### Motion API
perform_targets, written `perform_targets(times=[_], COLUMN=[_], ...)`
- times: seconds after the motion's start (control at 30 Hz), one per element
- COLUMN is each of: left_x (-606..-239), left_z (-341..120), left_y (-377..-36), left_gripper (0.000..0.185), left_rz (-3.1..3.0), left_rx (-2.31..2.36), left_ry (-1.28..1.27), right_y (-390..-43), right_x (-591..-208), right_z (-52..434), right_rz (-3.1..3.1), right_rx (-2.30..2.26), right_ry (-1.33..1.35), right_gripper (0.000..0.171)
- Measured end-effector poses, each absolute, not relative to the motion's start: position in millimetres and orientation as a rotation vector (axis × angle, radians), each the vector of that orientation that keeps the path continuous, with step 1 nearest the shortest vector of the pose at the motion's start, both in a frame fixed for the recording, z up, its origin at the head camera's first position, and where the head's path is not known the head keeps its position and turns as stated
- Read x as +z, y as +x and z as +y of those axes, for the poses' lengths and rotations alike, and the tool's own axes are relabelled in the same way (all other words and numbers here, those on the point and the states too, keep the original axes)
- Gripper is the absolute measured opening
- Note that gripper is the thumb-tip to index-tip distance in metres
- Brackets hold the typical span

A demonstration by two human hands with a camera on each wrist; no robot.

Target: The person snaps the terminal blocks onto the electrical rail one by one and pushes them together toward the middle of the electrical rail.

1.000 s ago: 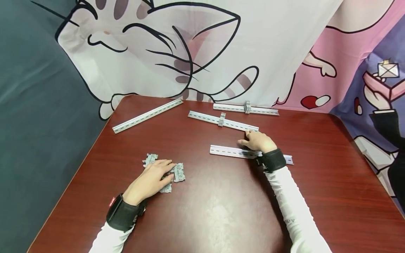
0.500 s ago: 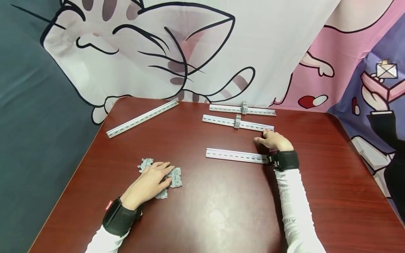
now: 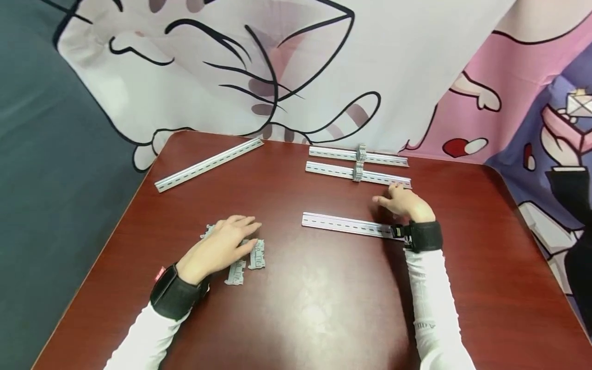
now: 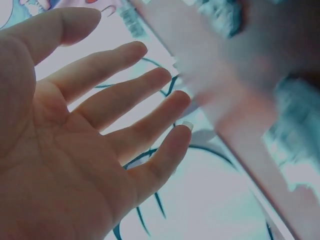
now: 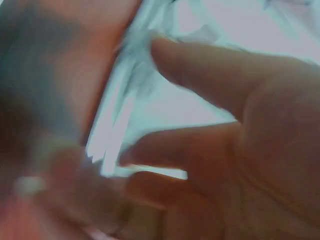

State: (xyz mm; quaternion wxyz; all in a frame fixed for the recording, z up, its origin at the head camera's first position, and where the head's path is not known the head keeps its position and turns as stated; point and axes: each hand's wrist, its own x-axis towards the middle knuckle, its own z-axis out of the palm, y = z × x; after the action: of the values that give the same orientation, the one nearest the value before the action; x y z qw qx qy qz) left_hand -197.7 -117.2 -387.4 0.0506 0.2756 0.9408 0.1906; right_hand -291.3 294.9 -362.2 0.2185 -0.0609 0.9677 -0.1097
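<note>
My left hand (image 3: 219, 246) hovers over the grey pieces (image 3: 257, 254), partly hiding them, its fingers spread wide and holding nothing. Beyond, my right wristband (image 3: 425, 236) covers the right end of the nearest rail (image 3: 342, 224). My right hand (image 3: 407, 203) keeps its fingers loosely apart at the right end of the middle rail (image 3: 335, 170); blur stops me telling whether they touch. That rail runs left to right across the worktop (image 3: 296, 308), right end slanting nearer, just before the far rail (image 3: 337, 154).
</note>
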Motion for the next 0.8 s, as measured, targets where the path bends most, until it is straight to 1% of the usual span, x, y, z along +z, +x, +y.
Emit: perform_targets(times=[0.07, 0.13, 0.27, 0.37, 0.43, 0.53, 0.6, 0.67, 0.8], left_x=[-382, -378, -376, -381, -385, -390, -392, -394, -399], left_z=[-119, -121, -124, -120, -114, -106, -102, -101, -102], left_y=[-204, -209, -213, -209, -205, -199, -197, -196, -196], left_gripper=[0.043, 0.043, 0.041, 0.041, 0.045, 0.058, 0.063, 0.060, 0.043], left_rz=[2.856, 2.853, 2.826, 2.759, 2.727, 2.748, 2.804, 2.854, 2.913], left_rx=[0.575, 0.574, 0.579, 0.568, 0.539, 0.409, 0.305, 0.215, 0.163], left_ry=[0.844, 0.840, 0.825, 0.869, 0.917, 0.962, 0.967, 0.963, 0.980], right_y=[-278, -265, -242, -228, -222, -217, -216, -216, -221], right_x=[-359, -360, -373, -382, -385, -387, -388, -389, -387], right_z=[281, 265, 239, 228, 223, 216, 210, 206, 201], right_rz=[2.631, 2.546, 2.433, 2.431, 2.457, 2.473, 2.466, 2.451, 2.415], right_rx=[-0.276, -0.279, -0.260, -0.226, -0.212, -0.239, -0.252, -0.270, -0.316], right_ry=[-0.293, -0.385, -0.469, -0.487, -0.503, -0.554, -0.592, -0.612, -0.625], right_gripper=[0.057, 0.060, 0.080, 0.089, 0.090, 0.090, 0.090, 0.089, 0.086])
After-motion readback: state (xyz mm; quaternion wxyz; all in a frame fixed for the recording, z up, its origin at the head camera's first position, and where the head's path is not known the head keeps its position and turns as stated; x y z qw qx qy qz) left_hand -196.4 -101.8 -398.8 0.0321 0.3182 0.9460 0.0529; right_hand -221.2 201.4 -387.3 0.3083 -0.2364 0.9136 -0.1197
